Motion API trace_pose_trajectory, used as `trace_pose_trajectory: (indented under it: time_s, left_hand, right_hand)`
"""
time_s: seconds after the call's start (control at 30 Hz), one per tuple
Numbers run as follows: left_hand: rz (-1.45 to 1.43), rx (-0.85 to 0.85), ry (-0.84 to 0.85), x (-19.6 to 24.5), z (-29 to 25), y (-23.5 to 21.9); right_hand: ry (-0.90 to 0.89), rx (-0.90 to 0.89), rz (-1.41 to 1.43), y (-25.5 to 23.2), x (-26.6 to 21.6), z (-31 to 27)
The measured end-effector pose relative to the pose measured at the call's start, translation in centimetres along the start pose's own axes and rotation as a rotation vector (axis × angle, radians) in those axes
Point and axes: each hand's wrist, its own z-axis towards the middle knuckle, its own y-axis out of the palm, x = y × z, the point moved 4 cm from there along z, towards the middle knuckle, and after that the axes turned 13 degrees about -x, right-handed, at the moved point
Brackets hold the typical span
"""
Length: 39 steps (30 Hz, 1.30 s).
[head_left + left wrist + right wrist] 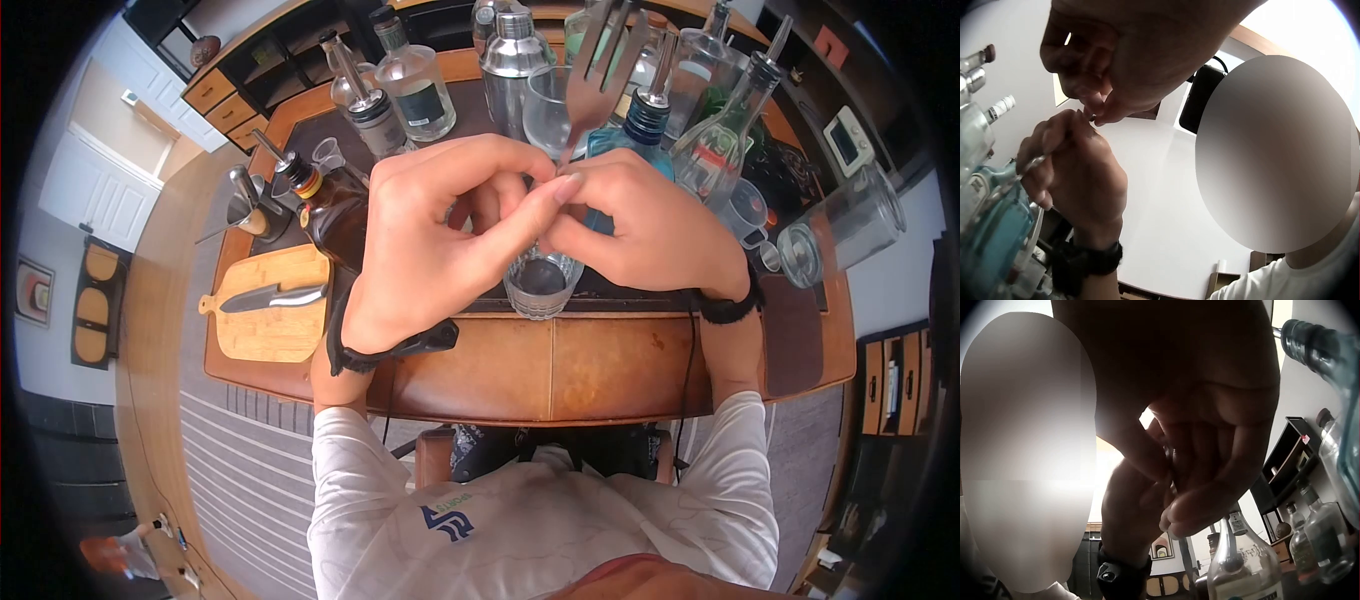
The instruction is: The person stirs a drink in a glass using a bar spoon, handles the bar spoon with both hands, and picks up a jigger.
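Observation:
Above a cut-glass tumbler [541, 288], the fingertips of both hands meet. My right hand [645, 215] holds a long fork [600, 80], tines up, between its fingers. In the left wrist view its twisted shaft [1007, 183] runs out from that hand. My left hand [440, 235] is curled, thumb and index finger pinching a small dark thing [1092, 117] at the right fingertips; I cannot tell what it is. Behind the right hand stands a blue bottle [643, 135] with a pour spout.
To the left, a knife [272, 297] lies on a wooden cutting board [270, 340], near a brown bottle [335, 225]. A metal shaker [513, 75], a stemmed glass [546, 105] and several spouted bottles line the back. A clear jar [850, 225] and a small plastic cup [745, 212] are at right.

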Motion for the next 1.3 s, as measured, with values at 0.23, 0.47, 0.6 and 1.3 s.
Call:
trace_pose_trajectory:
  time_s: [0.23,0.47,0.6,1.3]
  left_hand:
    - [-0.008,0.013,0.029,0.2,-0.1,0.2]
    - [-0.024,0.005,0.030,0.2,-0.3,0.4]
    - [-0.036,0.000,0.033,0.4,-0.3,0.6]
    - [-0.036,0.141,0.040,-1.1,0.4,1.1]
  right_hand:
    - [0.011,-0.045,0.082,0.0,-0.1,-0.1]
    - [-0.043,-0.031,0.043,-0.1,-0.1,-0.2]
    - [-0.058,-0.043,0.073,-0.3,-0.2,-0.3]
    - [-0.025,0.051,-0.284,-0.1,0.0,-0.6]
